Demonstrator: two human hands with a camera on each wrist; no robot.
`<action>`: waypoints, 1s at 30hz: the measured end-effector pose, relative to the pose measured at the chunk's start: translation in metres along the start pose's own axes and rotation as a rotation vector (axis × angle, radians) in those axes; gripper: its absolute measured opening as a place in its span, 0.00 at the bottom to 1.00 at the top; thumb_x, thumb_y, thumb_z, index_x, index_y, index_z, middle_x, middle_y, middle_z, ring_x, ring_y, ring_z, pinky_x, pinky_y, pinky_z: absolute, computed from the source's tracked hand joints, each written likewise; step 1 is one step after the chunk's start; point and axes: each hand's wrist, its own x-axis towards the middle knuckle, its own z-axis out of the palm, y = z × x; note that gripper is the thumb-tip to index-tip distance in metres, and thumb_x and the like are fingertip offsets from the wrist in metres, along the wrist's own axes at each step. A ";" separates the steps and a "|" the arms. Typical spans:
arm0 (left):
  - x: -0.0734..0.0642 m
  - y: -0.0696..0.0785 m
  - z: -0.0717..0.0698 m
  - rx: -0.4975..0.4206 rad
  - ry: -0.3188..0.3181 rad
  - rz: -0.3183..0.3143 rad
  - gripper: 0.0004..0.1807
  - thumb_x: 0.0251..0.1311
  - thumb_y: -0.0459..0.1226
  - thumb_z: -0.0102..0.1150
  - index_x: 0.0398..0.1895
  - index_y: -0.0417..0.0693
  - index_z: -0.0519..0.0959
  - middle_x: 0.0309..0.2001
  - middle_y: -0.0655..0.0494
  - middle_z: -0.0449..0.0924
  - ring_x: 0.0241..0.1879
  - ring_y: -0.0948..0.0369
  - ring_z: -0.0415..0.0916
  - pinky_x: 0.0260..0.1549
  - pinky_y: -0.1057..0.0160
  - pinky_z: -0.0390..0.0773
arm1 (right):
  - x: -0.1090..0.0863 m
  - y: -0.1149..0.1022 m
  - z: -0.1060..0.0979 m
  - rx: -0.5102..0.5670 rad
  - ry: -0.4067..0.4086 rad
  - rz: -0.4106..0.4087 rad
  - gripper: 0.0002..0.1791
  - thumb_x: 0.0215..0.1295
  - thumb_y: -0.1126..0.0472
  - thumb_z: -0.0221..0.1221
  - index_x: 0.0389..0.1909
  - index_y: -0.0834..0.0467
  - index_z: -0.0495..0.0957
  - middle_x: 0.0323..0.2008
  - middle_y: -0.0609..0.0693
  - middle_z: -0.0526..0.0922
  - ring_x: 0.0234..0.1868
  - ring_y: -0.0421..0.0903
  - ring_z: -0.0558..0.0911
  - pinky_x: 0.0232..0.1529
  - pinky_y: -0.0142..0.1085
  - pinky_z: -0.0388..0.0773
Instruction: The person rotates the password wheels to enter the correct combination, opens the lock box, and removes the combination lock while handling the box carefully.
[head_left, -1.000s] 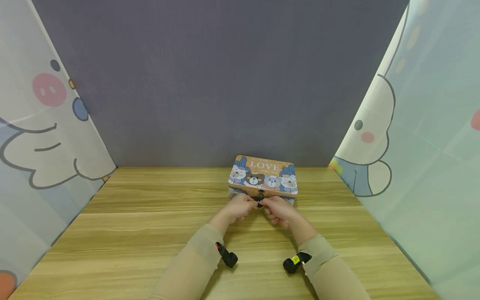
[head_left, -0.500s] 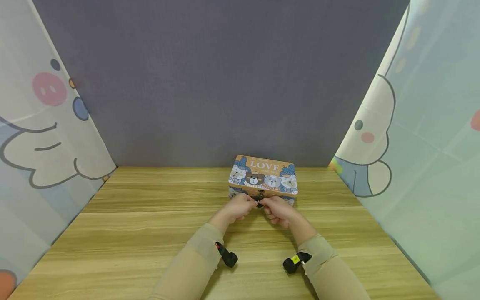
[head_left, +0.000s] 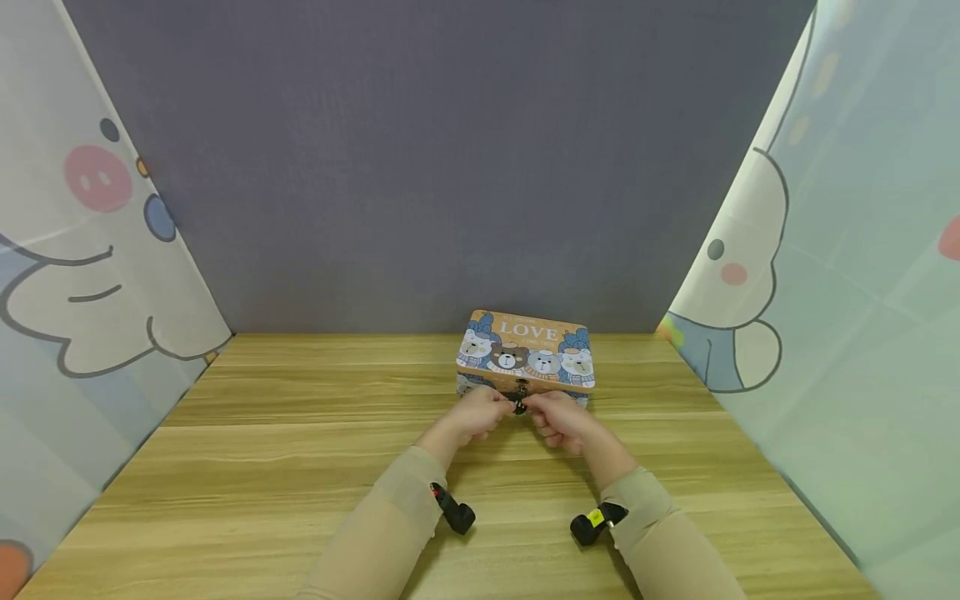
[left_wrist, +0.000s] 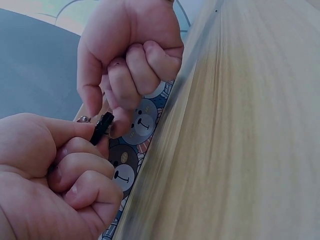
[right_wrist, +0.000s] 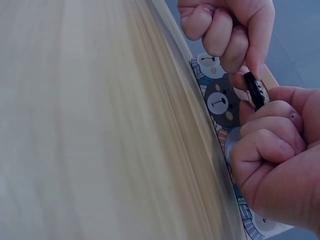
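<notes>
A rectangular lidded box (head_left: 527,357) printed with cartoon bears and the word LOVE rests closed at the back of the table. At the middle of its front is a small black combination padlock (right_wrist: 255,91), its number wheels on one edge. My left hand (head_left: 476,414) pinches one end of the padlock between thumb and index finger, other fingers curled. From the other side, my right hand (head_left: 561,422) has thumb and index finger around the opposite end, the remaining fingers folded into the palm. In the left wrist view the padlock (left_wrist: 103,128) sits between both hands' fingertips.
A wood-grain table (head_left: 315,467) spreads in front and to both sides. Behind the box rises a dark grey panel (head_left: 442,167). Cartoon-printed curtains (head_left: 847,333) hang left and right. Each sleeved forearm carries a black wrist camera (head_left: 454,510).
My right hand has shifted very slightly to the right, showing a little more of the padlock. The left hand and the box look the same.
</notes>
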 end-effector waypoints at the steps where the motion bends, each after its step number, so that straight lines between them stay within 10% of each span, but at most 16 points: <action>1: 0.000 0.000 0.000 -0.002 0.002 0.000 0.16 0.76 0.37 0.50 0.46 0.30 0.81 0.12 0.62 0.54 0.10 0.66 0.46 0.12 0.66 0.52 | -0.001 0.000 -0.001 0.006 0.005 0.002 0.16 0.78 0.57 0.50 0.28 0.59 0.67 0.16 0.44 0.58 0.13 0.38 0.51 0.15 0.30 0.50; 11: 0.004 -0.003 0.002 -0.013 -0.002 0.012 0.17 0.76 0.37 0.51 0.42 0.26 0.79 0.12 0.62 0.53 0.10 0.65 0.45 0.12 0.66 0.52 | -0.009 0.001 -0.014 0.022 0.046 0.012 0.17 0.76 0.58 0.50 0.55 0.67 0.76 0.14 0.41 0.57 0.12 0.36 0.51 0.13 0.28 0.51; 20: 0.003 -0.001 0.001 0.011 0.015 -0.005 0.16 0.76 0.37 0.51 0.44 0.30 0.81 0.12 0.62 0.54 0.10 0.65 0.45 0.12 0.65 0.53 | -0.013 0.003 -0.021 -0.045 0.038 -0.014 0.20 0.77 0.58 0.51 0.58 0.70 0.75 0.16 0.42 0.58 0.13 0.37 0.52 0.15 0.29 0.51; 30: 0.003 -0.002 0.002 0.008 0.012 0.004 0.22 0.77 0.37 0.49 0.18 0.50 0.66 0.12 0.62 0.54 0.09 0.65 0.46 0.12 0.65 0.53 | -0.013 0.002 -0.019 -0.072 0.030 -0.012 0.20 0.77 0.57 0.52 0.59 0.68 0.75 0.16 0.43 0.57 0.13 0.37 0.52 0.15 0.29 0.52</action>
